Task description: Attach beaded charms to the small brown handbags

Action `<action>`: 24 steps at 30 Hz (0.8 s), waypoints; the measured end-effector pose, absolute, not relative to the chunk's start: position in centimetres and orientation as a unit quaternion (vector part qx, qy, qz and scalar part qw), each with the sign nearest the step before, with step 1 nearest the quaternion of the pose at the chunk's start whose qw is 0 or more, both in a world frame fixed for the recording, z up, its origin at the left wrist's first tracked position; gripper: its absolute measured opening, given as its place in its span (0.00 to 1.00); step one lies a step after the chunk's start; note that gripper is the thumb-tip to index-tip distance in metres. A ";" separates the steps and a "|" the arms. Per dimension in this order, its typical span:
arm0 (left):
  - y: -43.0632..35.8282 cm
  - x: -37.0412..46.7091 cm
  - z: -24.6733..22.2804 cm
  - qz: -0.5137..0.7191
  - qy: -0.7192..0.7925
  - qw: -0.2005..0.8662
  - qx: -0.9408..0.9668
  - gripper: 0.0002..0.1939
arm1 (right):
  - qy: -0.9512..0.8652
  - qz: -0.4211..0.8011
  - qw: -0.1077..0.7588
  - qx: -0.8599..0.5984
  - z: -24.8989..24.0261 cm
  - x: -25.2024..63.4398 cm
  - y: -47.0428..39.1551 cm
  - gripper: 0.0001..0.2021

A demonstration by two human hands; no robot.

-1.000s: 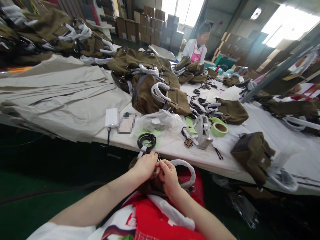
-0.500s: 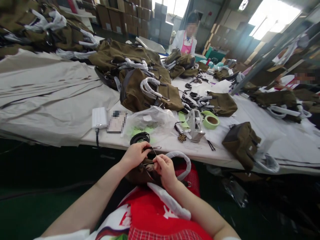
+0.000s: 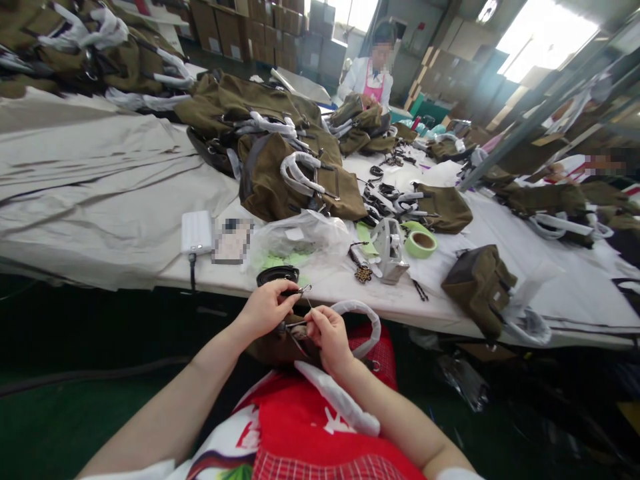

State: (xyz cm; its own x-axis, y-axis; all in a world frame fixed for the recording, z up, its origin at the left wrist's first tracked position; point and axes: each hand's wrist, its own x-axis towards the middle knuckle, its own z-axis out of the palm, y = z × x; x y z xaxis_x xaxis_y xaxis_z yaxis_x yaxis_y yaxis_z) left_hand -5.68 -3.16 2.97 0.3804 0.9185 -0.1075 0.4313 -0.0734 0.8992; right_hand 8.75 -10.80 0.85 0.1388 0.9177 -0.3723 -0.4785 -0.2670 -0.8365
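Olive-brown cloth, thick and softly creased, makes up the bag (image 3: 270, 350) lying directly under both hands, against the body. Thumb and fingers of the left hand (image 3: 270, 308) pinch a slim dark strap end, from whose tip a shiny, looped metal clip (image 3: 307, 289) pokes out toward the right hand (image 3: 327, 333). That hand is curled, its thumb and forefinger pinched on a thin straight strand (image 3: 310, 304) rising toward the clip; whether it is thread or wire I cannot tell. Just beyond the right hand arches a rounded handle (image 3: 374, 331) sleeved in wrinkled white wrapping, while a smooth red apron (image 3: 295, 413) with a checked edge spreads below the wrists. Right past the left fingertips, a glossy black strap (image 3: 277, 272) lies coiled in flat rings, touching a crumpled, see-through plastic bag (image 3: 320, 233). Farther out, on the right hand's side, stand a hard-edged metallic object (image 3: 393, 257) and a pale green ring of tape (image 3: 421, 245); outward from the left hand sits a smooth white box (image 3: 197, 232) with rounded corners.
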 end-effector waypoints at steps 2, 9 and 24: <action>-3.2 -5.7 3.0 0.264 0.485 0.497 0.670 0.18 | -0.223 0.618 0.563 -0.501 0.9 8.7 -10.8 0.18; -3.2 -6.1 3.1 0.274 0.496 0.538 0.623 0.20 | -0.249 0.614 0.567 -0.489 0.6 8.4 -11.1 0.18; -3.5 -5.9 2.9 0.328 0.469 0.559 0.600 0.20 | -0.276 0.590 0.555 -0.517 0.2 7.9 -10.0 0.14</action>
State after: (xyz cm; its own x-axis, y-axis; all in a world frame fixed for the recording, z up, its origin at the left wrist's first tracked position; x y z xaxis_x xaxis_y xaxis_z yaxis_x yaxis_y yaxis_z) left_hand -5.91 -3.53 2.93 0.3442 0.9298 -0.1306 0.1965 0.0647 0.9784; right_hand 7.92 -10.00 0.16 0.1518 0.9404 -0.3045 -0.3701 -0.2316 -0.8997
